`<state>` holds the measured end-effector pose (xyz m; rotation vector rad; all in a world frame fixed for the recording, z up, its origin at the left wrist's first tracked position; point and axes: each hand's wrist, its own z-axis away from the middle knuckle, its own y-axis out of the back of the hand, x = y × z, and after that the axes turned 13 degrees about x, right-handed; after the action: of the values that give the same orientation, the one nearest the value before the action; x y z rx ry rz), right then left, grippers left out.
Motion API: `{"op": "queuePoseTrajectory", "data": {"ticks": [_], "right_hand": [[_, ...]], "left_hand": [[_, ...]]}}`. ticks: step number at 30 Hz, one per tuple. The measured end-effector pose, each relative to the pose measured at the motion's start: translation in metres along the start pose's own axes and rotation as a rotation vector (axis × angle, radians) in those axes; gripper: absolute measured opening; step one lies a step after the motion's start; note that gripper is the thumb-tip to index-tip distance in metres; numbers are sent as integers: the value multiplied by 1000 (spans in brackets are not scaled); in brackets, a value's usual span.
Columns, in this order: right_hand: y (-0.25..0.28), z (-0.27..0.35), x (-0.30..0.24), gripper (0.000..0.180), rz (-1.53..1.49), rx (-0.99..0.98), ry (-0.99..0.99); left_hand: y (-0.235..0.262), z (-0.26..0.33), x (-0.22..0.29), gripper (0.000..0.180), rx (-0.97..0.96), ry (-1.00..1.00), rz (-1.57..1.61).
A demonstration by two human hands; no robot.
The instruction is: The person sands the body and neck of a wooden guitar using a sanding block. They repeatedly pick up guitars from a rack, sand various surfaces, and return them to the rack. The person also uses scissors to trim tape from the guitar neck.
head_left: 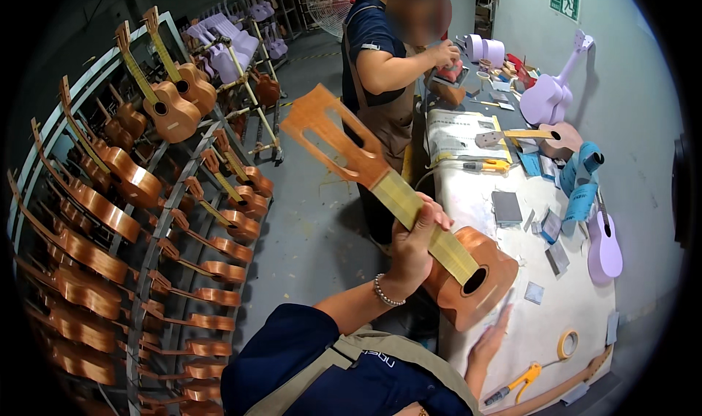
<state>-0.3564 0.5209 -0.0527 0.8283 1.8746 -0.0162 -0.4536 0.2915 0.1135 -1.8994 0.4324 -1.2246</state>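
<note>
My left hand (417, 251) is closed round the neck of an unstrung wooden ukulele (475, 310), which is tilted with its slotted headstock (336, 134) up to the left. The ukulele's body, with a dark round soundhole, is over the near edge of the white-covered workbench (497, 229). Below the body, my right hand (488, 343) has its fingers stretched out close to the lower side. Whether they touch the wood I cannot tell. A small grey-blue abrasive piece (534, 292) lies on the bench beside the body.
Racks of wooden ukuleles (131, 233) fill the left. Ahead, a co-worker (380, 65) handles a red sander (450, 72). On the bench are blue sandpaper rolls (581, 200), grey blocks (507, 208), a tape roll (567, 344), a yellow-handled tool (523, 382) and a purple ukulele (604, 248).
</note>
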Motion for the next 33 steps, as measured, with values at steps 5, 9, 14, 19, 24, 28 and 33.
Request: {"op": "queuePoseTrajectory", "data": {"ticks": [5, 9, 14, 19, 24, 28, 33], "right_hand": [[-24, 16, -14, 50, 239, -131, 263], [-41, 12, 15, 61, 250, -53, 228], [-61, 7, -3, 72, 240, -252, 240], [-42, 11, -21, 83, 240, -419, 333], [-17, -6, 64, 69, 320, -209, 76], [-51, -59, -16, 74, 174, -338, 530], [-28, -94, 42, 70, 271, -406, 850]], "left_hand": [[28, 1, -9, 18, 92, 171, 10], [33, -15, -14, 27, -43, 111, 32], [70, -38, -5, 34, -40, 137, 156], [61, -20, 4, 26, -183, 217, 188], [53, -25, 5, 21, -295, 238, 189], [35, -24, 4, 20, -376, 269, 198], [42, -30, 3, 20, -417, 308, 216]]}}
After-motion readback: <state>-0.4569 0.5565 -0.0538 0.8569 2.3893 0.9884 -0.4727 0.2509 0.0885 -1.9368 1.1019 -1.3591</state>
